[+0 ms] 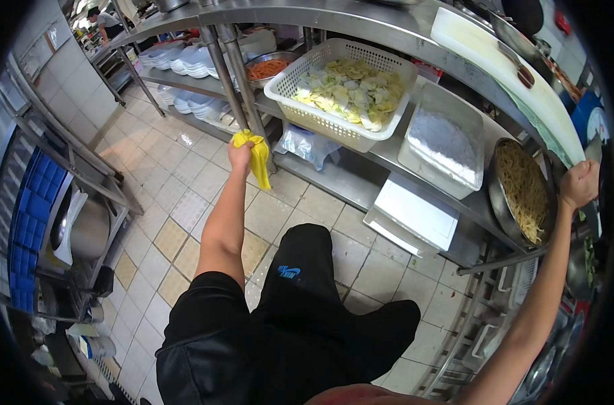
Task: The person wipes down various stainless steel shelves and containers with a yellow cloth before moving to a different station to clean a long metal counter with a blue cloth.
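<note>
My left hand (240,156) is stretched out and closed on a yellow cloth (259,162), which hangs down beside the metal legs (234,74) of the workbench. My right hand (580,183) is a fist at the far right, by the bench edge. What it grips is hidden; a grey blade-like shape (593,149) shows just above it. Close to its left stands a metal bowl of noodles (521,189). A white cutting board (523,81) lies on the bench top with a dark-handled tool (521,67) on it.
The lower shelf holds a white basket (280,91) of chopped cabbage, a plastic tub (445,135) with pale contents and a bowl of orange shreds (268,68). Stacked white plates (192,61) stand farther left. A white box (415,209) sits below. Blue crates (33,209) line the left side.
</note>
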### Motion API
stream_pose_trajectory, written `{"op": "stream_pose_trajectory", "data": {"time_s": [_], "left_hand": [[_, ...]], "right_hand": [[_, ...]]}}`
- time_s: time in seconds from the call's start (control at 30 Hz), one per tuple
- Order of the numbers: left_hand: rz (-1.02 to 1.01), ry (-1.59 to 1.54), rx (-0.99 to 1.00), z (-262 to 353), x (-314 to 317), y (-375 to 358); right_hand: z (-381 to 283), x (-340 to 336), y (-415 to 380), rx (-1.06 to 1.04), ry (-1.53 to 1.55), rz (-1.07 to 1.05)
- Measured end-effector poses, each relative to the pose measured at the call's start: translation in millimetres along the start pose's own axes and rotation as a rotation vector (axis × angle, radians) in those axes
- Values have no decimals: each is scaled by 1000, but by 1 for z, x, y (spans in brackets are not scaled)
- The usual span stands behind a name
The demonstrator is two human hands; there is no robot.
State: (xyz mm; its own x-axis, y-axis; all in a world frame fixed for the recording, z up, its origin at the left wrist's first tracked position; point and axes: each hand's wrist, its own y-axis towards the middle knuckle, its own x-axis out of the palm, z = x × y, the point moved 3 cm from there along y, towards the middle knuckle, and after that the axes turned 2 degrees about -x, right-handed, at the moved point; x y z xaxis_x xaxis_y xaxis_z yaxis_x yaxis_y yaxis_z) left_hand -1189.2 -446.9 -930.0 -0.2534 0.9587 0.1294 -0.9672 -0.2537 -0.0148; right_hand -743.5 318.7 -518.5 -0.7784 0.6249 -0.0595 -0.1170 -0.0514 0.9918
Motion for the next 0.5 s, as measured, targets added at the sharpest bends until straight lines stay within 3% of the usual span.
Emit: {"op": "stream_pose_trajectory", "data": {"time_s": [0.1,0.2,0.33,0.5], "left_hand": [[288,612,418,77,28,-29],[195,845,726,123,59,-26],[61,1107,567,105,94,22],[77,984,629,88,96,17]], "right_hand": [[0,-2,1,-10,-25,-20],[6,0,0,-12,-65,-29],[19,5,-6,11,-91,-46],[40,17,-8,-22,-126,-27]]}}
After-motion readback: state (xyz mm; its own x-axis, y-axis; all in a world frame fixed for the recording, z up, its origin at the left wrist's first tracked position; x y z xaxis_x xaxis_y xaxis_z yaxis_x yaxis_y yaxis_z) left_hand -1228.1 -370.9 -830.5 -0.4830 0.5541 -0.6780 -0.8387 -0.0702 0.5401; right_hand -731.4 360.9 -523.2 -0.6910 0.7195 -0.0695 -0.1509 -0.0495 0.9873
